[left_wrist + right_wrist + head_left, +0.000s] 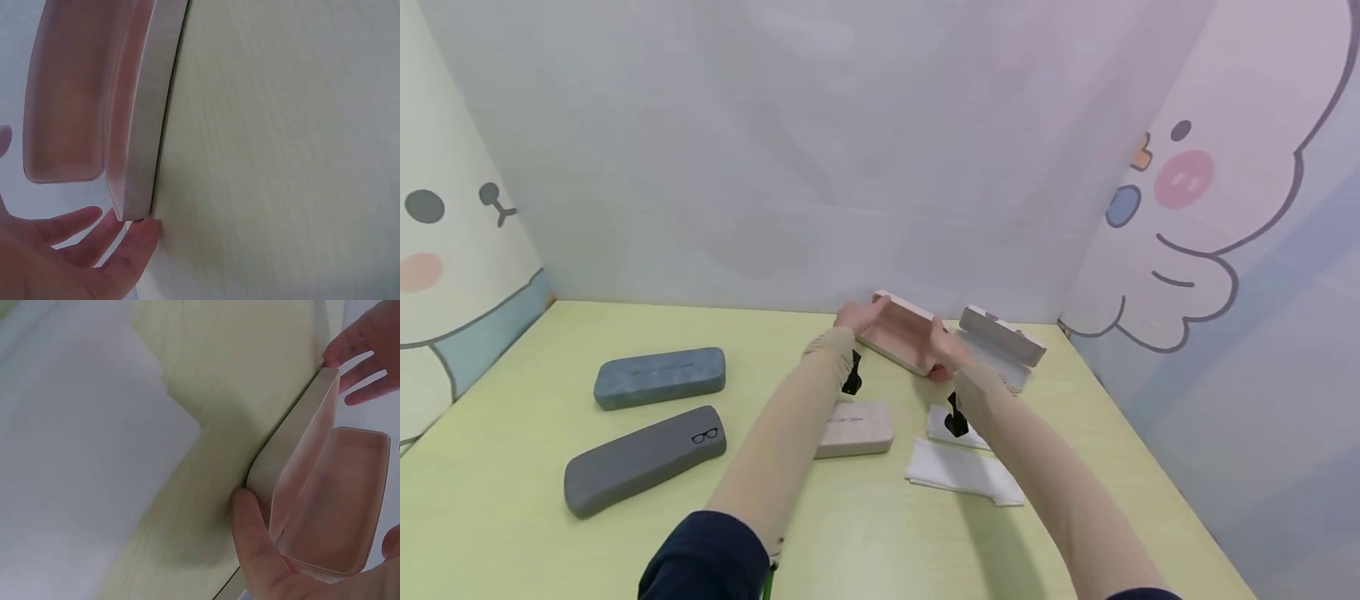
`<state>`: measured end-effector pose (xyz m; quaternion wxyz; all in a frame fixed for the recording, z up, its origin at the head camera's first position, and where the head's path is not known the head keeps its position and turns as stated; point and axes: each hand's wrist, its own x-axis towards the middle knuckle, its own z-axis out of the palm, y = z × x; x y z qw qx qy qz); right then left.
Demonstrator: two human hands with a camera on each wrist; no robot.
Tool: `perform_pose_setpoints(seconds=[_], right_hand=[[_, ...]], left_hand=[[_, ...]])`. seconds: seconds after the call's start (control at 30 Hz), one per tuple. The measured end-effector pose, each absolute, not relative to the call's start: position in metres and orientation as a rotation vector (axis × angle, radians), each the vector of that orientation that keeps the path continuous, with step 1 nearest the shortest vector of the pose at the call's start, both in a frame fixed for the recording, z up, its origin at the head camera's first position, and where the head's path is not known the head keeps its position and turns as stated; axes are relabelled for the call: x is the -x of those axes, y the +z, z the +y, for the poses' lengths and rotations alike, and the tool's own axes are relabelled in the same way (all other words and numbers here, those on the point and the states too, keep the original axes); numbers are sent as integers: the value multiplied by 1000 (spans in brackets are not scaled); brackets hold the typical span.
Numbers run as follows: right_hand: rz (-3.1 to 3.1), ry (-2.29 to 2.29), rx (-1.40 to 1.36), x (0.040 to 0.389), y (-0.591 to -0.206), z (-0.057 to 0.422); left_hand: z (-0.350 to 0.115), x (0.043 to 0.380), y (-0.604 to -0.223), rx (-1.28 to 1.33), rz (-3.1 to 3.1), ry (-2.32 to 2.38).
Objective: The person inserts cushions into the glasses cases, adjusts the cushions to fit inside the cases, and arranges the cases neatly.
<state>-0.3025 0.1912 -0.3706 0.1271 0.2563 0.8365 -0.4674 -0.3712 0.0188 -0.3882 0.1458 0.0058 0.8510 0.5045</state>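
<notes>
The head view is bright; a soft shadow falls near the right forearm. Both wrist views look dimmer, slightly hazy.

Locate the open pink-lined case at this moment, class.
In the head view, the open pink-lined case lies slightly right of centre near the far edge of the table, between the left hand and right hand, just left of the open white box.
</notes>
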Motion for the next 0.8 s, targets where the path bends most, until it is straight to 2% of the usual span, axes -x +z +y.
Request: perform_pose_setpoints(seconds=[0.23,0.8], right_hand=[[2509,-1269,-768,311,-377,194],[2422,-1397,-737,310,-375,203]], left_hand=[[24,369,-384,-19,2517,1365],[15,373,-380,-114,2513,1282]])
